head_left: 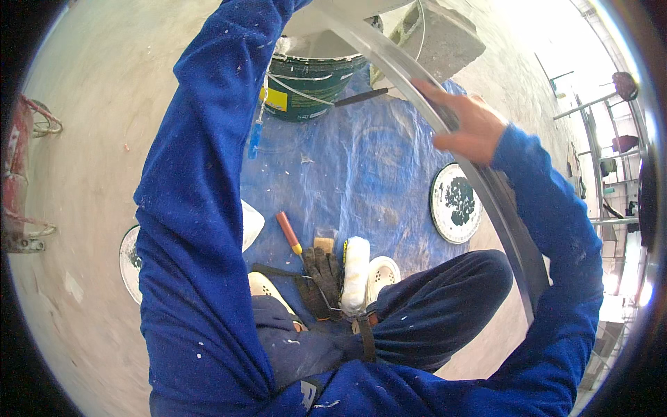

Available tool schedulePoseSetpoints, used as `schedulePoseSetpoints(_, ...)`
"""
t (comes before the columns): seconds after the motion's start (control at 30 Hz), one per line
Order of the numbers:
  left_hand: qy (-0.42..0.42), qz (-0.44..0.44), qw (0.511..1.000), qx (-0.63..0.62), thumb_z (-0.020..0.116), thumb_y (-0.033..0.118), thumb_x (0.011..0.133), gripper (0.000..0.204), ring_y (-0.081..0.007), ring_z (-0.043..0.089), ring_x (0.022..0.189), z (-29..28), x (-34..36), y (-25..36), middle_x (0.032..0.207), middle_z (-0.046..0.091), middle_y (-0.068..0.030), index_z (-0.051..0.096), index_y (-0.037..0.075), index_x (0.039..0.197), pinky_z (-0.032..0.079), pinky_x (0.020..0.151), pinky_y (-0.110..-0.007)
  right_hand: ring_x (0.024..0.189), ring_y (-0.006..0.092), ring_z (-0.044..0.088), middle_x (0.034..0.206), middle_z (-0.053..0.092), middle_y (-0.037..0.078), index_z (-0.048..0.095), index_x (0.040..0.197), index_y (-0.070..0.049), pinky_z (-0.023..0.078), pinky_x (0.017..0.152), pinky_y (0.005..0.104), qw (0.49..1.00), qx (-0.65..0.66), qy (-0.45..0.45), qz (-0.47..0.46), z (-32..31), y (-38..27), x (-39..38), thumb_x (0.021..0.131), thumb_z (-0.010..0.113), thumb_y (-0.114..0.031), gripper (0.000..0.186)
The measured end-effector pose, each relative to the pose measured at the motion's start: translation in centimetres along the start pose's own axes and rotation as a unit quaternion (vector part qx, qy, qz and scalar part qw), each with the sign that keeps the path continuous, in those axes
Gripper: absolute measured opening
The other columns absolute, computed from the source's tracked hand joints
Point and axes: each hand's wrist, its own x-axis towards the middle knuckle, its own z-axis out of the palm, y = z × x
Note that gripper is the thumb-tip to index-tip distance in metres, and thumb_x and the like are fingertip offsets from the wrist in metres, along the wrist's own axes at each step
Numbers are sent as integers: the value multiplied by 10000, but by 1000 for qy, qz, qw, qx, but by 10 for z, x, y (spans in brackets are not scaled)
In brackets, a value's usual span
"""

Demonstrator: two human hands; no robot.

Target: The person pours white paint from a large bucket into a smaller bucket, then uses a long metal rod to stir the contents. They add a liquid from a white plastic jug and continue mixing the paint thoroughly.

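My right hand (479, 128) is on a long grey strip (511, 229) that runs from the top of the view down past my right knee and looks bent by the lens. Its thumb and forefinger lie across the strip; the other fingers are partly hidden. My left arm (201, 132) reaches up and out at the top edge, so that hand is out of sight. Below the strip's upper part stands a dark green bucket (309, 87) with a pale-smeared rim. A black handle (361, 96) lies beside it.
On the blue sheet (333, 167) by my shoes lie a white paint roller (356, 271), dark gloves (322, 274) and a red handle (287, 231). A smeared round lid (445, 208) lies right, another (130, 267) left. A grey block (445, 42) stands behind the bucket.
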Motion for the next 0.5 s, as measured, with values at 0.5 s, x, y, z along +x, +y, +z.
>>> schedulePoseSetpoints(0.5,-23,2,999,28,551,343,810,397,-354,242,1282,-7,-7,10,1399,296,-132,532,56,1084,168,1044,-508,769,325,604,853,600,250,387,1324,-156,459,779,373,974,-28,180,-135,-21,27,6,621,595,-252,739)
